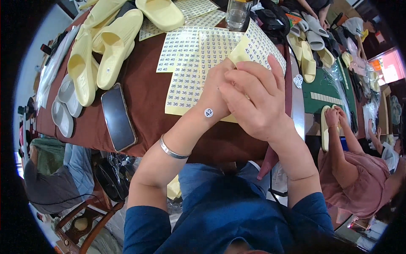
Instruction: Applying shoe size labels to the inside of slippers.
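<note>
My hands meet above the near part of the table. My left hand (216, 86) is partly covered by the right and appears to grip the lower edge of a raised yellow sticker sheet (264, 41). A small round white sticker (208, 113) is stuck on my left wrist, above a silver bangle (172, 149). My right hand (258, 99) lies across the left one with its fingers curled and thumb tucked in; whatever they pinch is hidden. Beneath lie more yellow sheets (182, 91) covered with rows of round printed stickers.
Pale yellow slippers (111, 63) and grey slippers (63, 114) stand at the left. A smartphone (119, 117) lies near the front edge of the brown-covered table (148, 84). A glass (237, 16) stands at the back. At right, another person (359, 180) handles a yellow slipper at a green table.
</note>
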Tool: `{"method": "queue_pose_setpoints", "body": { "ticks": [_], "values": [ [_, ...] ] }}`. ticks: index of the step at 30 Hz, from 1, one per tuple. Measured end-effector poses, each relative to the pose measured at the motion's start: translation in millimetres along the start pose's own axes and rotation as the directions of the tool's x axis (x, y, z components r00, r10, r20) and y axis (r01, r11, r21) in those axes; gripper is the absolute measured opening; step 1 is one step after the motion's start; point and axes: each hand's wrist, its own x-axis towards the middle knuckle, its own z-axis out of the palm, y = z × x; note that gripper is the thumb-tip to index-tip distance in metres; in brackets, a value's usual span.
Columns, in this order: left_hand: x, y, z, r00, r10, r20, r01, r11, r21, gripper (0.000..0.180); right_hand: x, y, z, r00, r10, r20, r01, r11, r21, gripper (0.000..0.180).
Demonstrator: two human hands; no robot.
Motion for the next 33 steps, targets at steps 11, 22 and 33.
{"method": "queue_pose_setpoints", "body": {
  "ticks": [11, 22, 33],
  "values": [
    [13, 14, -6, 0.858, -0.489, 0.154, 0.435, 0.536, -0.724, 0.024, 2, 9, -20, 0.998, 0.009, 0.06, -0.017, 0.989, 0.149, 0.021],
    [22, 29, -17, 0.803, -0.549, 0.232, 0.522, 0.459, -0.719, 0.026, -6, 46, -19, 0.974, 0.192, -0.119, -0.195, 0.981, -0.013, 0.016],
    [14, 32, -13, 0.873, -0.429, 0.233, 0.46, 0.565, -0.685, 0.021, -5, 43, -12, 0.983, 0.178, -0.041, -0.181, 0.98, -0.077, 0.019]
  ]
}}
